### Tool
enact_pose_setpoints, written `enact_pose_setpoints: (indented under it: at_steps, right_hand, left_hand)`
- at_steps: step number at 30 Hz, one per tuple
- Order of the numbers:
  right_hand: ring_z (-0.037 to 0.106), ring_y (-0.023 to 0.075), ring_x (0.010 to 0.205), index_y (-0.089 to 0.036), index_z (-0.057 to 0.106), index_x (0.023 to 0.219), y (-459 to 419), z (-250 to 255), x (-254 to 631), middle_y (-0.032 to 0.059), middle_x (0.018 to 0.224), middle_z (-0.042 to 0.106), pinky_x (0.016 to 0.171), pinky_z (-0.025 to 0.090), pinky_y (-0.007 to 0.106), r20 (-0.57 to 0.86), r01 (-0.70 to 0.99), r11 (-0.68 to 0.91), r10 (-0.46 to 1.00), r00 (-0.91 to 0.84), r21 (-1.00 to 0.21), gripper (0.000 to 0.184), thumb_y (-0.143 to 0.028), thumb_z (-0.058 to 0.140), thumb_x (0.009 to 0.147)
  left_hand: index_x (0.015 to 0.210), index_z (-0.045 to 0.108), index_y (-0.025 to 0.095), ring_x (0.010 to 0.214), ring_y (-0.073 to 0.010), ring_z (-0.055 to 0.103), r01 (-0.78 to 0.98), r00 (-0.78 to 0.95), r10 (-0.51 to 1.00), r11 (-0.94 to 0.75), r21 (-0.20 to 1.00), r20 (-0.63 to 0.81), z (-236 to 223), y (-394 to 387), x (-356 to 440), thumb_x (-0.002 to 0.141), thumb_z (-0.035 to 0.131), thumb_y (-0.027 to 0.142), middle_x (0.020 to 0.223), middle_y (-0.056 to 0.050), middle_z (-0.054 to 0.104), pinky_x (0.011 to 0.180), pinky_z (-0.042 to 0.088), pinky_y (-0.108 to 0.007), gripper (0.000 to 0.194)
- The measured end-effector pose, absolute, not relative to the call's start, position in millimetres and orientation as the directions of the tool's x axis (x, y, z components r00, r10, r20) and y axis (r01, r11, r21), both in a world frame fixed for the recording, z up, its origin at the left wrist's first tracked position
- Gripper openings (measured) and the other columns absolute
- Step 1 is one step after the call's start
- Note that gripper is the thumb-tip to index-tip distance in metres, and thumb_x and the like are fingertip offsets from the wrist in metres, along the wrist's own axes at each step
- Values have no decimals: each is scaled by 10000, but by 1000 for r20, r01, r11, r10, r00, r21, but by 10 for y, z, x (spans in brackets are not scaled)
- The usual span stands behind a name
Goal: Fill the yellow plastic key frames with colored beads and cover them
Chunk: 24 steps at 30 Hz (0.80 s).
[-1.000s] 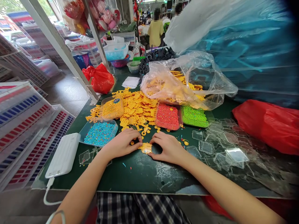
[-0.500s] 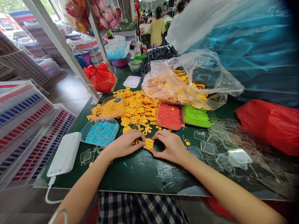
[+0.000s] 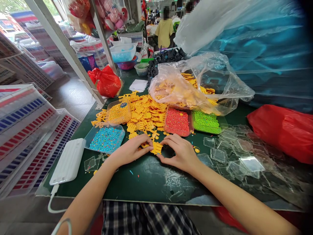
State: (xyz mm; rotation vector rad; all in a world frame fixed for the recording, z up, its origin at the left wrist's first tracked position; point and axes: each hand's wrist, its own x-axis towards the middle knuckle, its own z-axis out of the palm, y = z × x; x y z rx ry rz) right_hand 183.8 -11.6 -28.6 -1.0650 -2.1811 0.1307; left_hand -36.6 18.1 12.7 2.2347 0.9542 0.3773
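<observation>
On the green table [image 3: 146, 182], near its front edge: a small yellow plastic piece [image 3: 156, 148] lay flat between the two hands.
Left hand [image 3: 130, 150]: rested palm-down on the table, fingers curled loosely together, fingertips touching the left edge of the yellow plastic piece.
Right hand [image 3: 178, 152]: lay palm-down, thumb and forefinger drawn in and pinching the piece's right edge; the other fingers were bent beside them.
Loose heap: a pile of yellow plastic parts [image 3: 144, 114] spread just behind the hands, a few strays near the fingertips.
Blue tray [image 3: 106, 139]: a clear tray full of blue beads, just left of the left hand.
Yellow tray [image 3: 118, 112]: a clear tray of yellow beads, behind the blue one.
Red tray [image 3: 177, 120]: filled with red beads, just behind the right hand.
Green tray [image 3: 205, 121]: green beads, touching the red tray's right side.
Clear bag [image 3: 195, 85]: crumpled, holding more yellow parts, overhanging the red and green trays.
Clear squares [image 3: 234, 153]: transparent plastic tiles scattered to the right of the right hand.
White power bank [image 3: 68, 161]: at the table's left edge, cable hanging off.
Red bag [image 3: 283, 130]: far right, well apart from the hands.
</observation>
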Motion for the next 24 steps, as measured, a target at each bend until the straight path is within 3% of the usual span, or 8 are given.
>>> enact_pose_setpoints:
  at_steps: [6, 13, 17, 24]
  right_hand:
    - [602, 214, 833, -188, 597, 891, -118, -300, 1840, 72, 908, 670, 721, 476, 330, 526, 655, 651, 737, -424, -385, 208, -364, 660, 800]
    - [599, 198, 835, -180, 606, 871, -87, -297, 1854, 47, 881, 674, 720, 461, 303, 430, 627, 644, 763, -483, -439, 272, -376, 727, 726]
    - [606, 182, 820, -170, 628, 868, -46, -249, 1880, 36, 864, 673, 681, 430, 277, 336, 624, 705, 709, -620, -338, 351, -453, 747, 697]
    - [597, 152, 836, -182, 620, 895, -5, -135, 1928, 9, 914, 685, 648, 390, 254, 220, 624, 746, 666, -713, -233, 391, -536, 690, 745]
  left_hand:
    - [891, 553, 198, 956, -188, 558, 496, 690, 724, -499, 710, 27, 100, 174, -313, 957, 485, 347, 985, -38, 590, 878, 443, -314, 177]
    - [913, 581, 199, 856, -188, 580, 538, 701, 710, -466, 702, -66, 49, 168, -288, 937, 467, 393, 934, -36, 629, 793, 466, -308, 226]
    - [853, 607, 208, 783, -175, 593, 533, 750, 651, -494, 687, -113, -14, 174, -291, 928, 458, 408, 857, -19, 640, 730, 479, -274, 260]
    - [802, 641, 231, 756, -181, 630, 468, 801, 598, -588, 660, -35, -70, 202, -246, 904, 475, 399, 816, -14, 676, 716, 504, -253, 257]
